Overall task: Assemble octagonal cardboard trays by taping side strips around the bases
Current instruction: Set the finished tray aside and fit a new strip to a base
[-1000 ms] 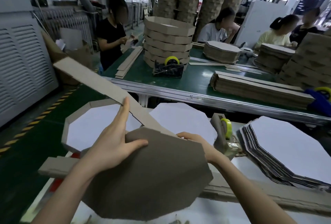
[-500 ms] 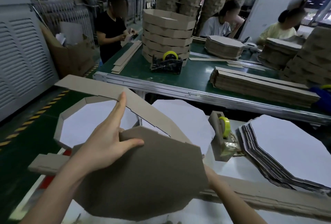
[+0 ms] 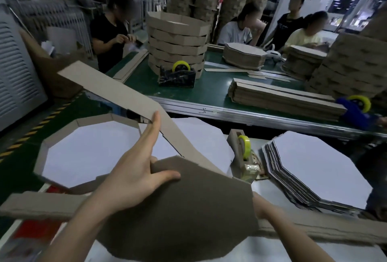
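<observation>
I hold an octagonal base point(image 3: 188, 209) tilted up with its brown back towards me. My left hand point(image 3: 136, 173) pinches its upper left edge, thumb on the brown face, and the straight index finger lies along a long cardboard side strip point(image 3: 117, 87). That strip bends round the base's top edge and sticks out to the upper left. My right hand point(image 3: 260, 205) is at the base's right edge; only its wrist end shows, the fingers are hidden behind the cardboard.
A finished tray point(image 3: 88, 152) lies at the left and a white base point(image 3: 201, 136) behind it. A tape dispenser point(image 3: 240, 152) and a stack of bases point(image 3: 314, 167) stand at the right. Loose strips point(image 3: 41, 205) cross the near table. People work at the green table point(image 3: 209, 92) beyond.
My right hand slid from the base's top edge down behind its right edge. The strip folded further round the base, its free end dropping lower.
</observation>
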`<state>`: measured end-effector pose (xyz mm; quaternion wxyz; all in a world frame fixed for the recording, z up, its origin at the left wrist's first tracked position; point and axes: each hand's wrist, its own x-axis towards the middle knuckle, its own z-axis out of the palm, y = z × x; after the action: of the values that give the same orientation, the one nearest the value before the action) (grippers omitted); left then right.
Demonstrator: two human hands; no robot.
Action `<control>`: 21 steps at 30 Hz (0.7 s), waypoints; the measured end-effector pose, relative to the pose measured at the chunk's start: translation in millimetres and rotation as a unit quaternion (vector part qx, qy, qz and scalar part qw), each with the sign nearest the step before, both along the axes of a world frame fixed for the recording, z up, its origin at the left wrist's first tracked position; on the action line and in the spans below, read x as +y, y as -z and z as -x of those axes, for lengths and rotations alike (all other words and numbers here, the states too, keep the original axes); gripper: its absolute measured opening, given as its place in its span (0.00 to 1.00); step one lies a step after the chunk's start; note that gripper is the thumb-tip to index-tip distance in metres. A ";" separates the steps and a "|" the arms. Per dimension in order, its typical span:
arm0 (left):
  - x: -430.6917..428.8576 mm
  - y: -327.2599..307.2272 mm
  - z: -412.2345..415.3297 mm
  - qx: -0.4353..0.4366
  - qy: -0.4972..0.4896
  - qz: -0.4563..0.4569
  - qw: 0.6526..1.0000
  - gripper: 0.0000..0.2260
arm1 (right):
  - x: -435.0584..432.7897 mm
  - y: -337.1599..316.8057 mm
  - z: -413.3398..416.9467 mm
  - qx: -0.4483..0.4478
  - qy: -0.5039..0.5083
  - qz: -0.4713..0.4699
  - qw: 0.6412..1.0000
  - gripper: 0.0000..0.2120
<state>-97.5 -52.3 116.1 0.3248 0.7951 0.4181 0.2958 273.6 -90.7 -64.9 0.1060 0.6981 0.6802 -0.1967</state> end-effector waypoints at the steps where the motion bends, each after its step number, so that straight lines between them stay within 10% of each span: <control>1: -0.8 2.5 -1.1 0.003 0.005 0.008 1.000 0.52 | -1.7 -7.1 -1.7 -0.009 0.021 0.028 0.999 0.19; 6: 0.1 9.5 -6.2 0.013 0.019 -0.009 1.000 0.53 | 31.0 -79.9 11.9 0.076 0.120 -0.074 0.987 0.19; 12: -3.1 3.3 -22.3 0.047 0.062 -0.003 0.997 0.52 | 73.7 -238.6 137.8 0.487 0.105 -0.253 0.829 0.10; 17: -2.4 7.0 -22.9 0.048 0.095 -0.039 0.994 0.50 | 84.1 -279.8 205.2 0.342 -0.014 -0.177 0.923 0.15; 21: 1.7 7.7 -6.0 0.029 0.110 -0.036 0.993 0.47 | 85.3 -270.3 213.4 0.337 -0.022 -0.177 0.925 0.13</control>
<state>-91.5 -50.6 108.5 0.3140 0.8556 0.3270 0.2499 60.2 -5.4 205.3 -0.2499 0.5828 0.7151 -0.2943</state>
